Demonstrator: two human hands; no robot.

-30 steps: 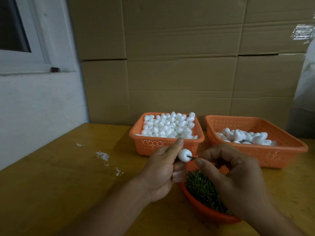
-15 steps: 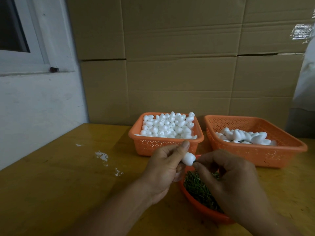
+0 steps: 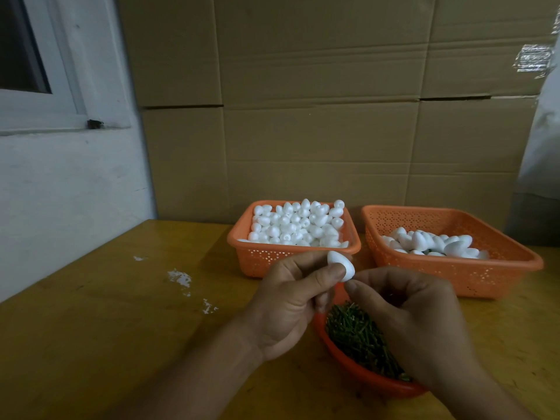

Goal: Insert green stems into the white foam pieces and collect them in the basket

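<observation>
Dim, flat indoor light here, with a warm yellowish cast over the surface (image 3: 91,328). Soft shadows pool just left of the left basket (image 3: 291,256) and under the hands. Behind that basket, the cardboard wall (image 3: 303,116) bows from wide-angle distortion. A tape patch (image 3: 533,60) glints up right of it. Edges look soft.

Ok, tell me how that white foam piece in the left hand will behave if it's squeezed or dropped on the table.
The foam piece, pinched in the left hand, looks like light foam, so a hard squeeze would probably dent it. Its rounded egg shape suggests it would roll on the table. Dropped, it would likely bounce rather than break.
</observation>
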